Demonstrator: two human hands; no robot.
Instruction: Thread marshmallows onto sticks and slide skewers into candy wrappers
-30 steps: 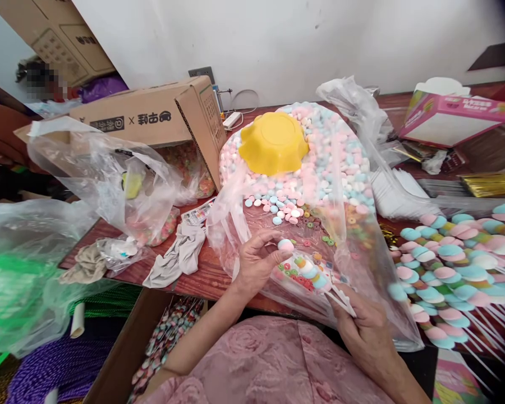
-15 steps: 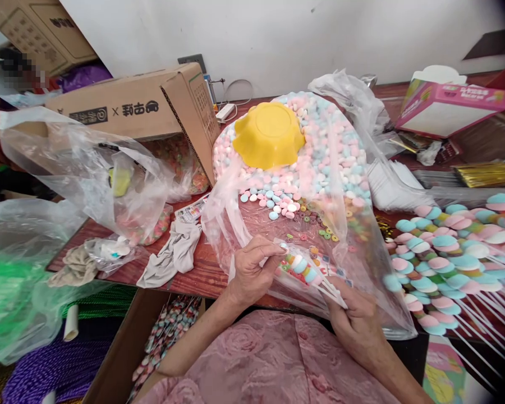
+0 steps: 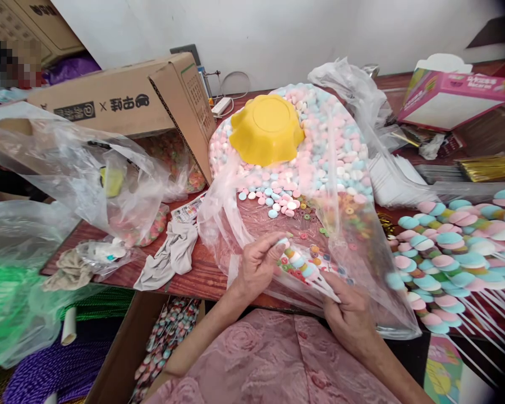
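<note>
big clear plastic bag spread over the tabletop, holding a heap of pink, blue and white marshmallow candies with a yellow bowl sitting upside down on top. a few loose pastel pieces and little ring candies lie at the near edge of the heap. another clear bag on the left has ring candies in it, and the cardboard box behind it lies on its side, open end facing the heap.

the candy skewer is just in front of the person, over the bag. its long axis runs diagonally, candy end pointing up-left, bare stick end down-right. left hand is pinched on the top candy piece, right hand is closed around the stick end. finished skewers are piled on the right, sticks pointing down-right.
</note>
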